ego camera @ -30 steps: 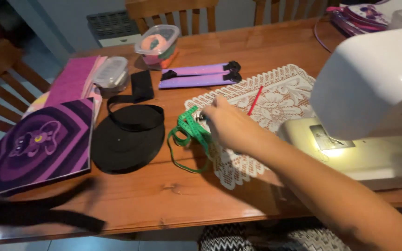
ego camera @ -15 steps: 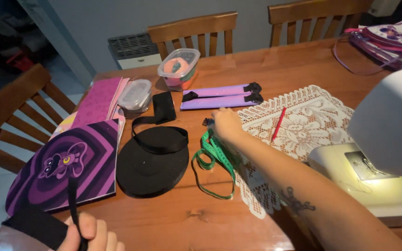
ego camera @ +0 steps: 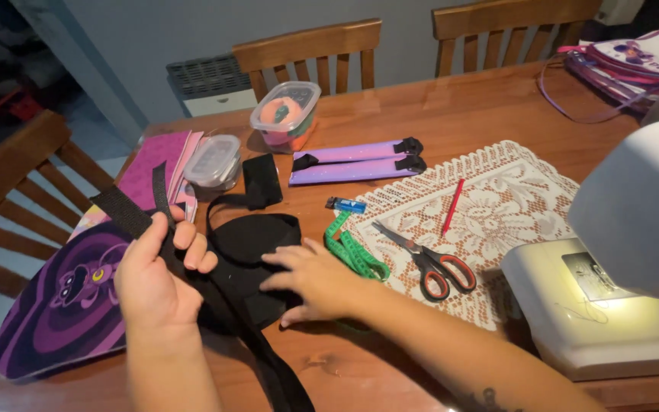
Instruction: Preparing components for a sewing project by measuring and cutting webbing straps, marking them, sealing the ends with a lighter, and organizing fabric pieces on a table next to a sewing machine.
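Note:
My left hand (ego camera: 158,278) grips a black webbing strap (ego camera: 127,214), whose free end sticks up past my fingers while the rest runs down toward the near table edge. My right hand (ego camera: 310,278) lies flat, fingers spread, on a black round fabric piece (ego camera: 249,244) in the middle of the wooden table (ego camera: 451,107). A green measuring tape (ego camera: 354,253) lies bunched just right of that hand.
Scissors with red and black handles (ego camera: 430,263) and a red pencil (ego camera: 452,206) lie on a white lace mat (ego camera: 512,198). A white sewing machine (ego camera: 634,259) fills the right. Purple padded straps (ego camera: 352,162), two plastic containers (ego camera: 284,114), a small blue lighter (ego camera: 345,204) and purple heart-patterned fabric (ego camera: 55,305) lie around.
My left hand came up into view with the black strap. My right hand left the green tape and moved left onto the black fabric. The scissors now lie uncovered on the lace.

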